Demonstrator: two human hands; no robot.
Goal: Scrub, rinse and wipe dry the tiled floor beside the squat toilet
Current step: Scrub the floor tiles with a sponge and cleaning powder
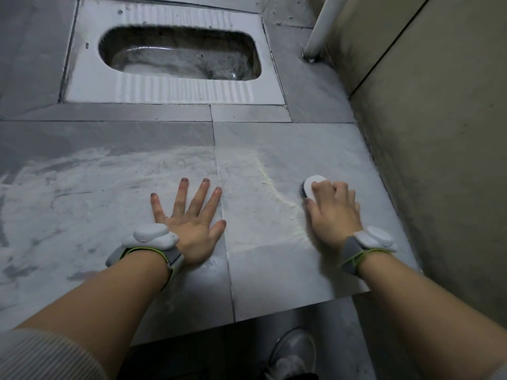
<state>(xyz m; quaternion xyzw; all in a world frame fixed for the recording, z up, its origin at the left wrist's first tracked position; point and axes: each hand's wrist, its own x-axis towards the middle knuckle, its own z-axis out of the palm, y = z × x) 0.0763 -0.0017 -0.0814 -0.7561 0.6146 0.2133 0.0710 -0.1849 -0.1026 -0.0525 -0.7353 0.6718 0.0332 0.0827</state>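
On powdery grey tiles [274, 242], oval white brush [315, 185].

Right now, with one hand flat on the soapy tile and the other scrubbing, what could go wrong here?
1. The left hand is pressed flat on a tiled floor smeared with white residue; if it is bearing weight, it could slide.
2. The right hand grips the scrub brush close to the wall, so a hard stroke may scrape the knuckles.
3. The shoe stands below the step edge, where rinse water would likely run.
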